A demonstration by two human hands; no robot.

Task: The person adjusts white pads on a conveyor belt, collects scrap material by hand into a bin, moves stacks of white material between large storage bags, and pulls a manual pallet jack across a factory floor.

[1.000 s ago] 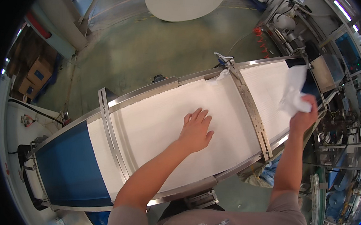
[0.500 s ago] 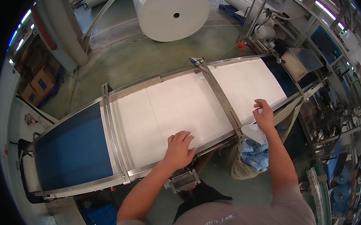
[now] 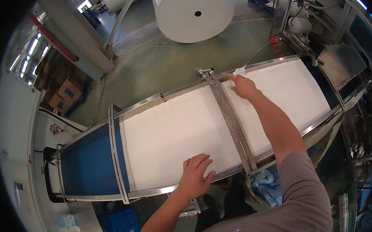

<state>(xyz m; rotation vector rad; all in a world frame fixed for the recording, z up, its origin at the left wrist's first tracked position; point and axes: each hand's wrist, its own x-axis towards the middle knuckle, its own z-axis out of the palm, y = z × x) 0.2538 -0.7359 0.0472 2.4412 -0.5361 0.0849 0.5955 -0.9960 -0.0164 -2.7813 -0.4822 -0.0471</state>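
White sheets (image 3: 174, 129) lie flat on a blue conveyor belt (image 3: 90, 161) that runs left to right in front of me. My left hand (image 3: 194, 175) hovers over or rests on the sheet near the belt's near rail, open, fingers spread and holding nothing. My right hand (image 3: 245, 87) reaches across to the far side, just right of a slotted metal crossbar (image 3: 229, 117). Its index finger stretches toward the far rail, its other fingers partly bent. A small crumpled white scrap (image 3: 239, 71) sits by the far rail beside that hand, apparently not held.
A second metal crossbar (image 3: 116, 151) spans the belt at left. Below the near rail hangs a bag of blue-and-white scraps (image 3: 265, 186). A big white roll (image 3: 195, 27) stands on the floor beyond. A clear-covered machine part (image 3: 342, 64) is at right.
My right hand has gone from the near rail above the bag to the far rail. The sheets have shifted right, baring blue belt beside the left crossbar. My left hand stays open near the near rail.
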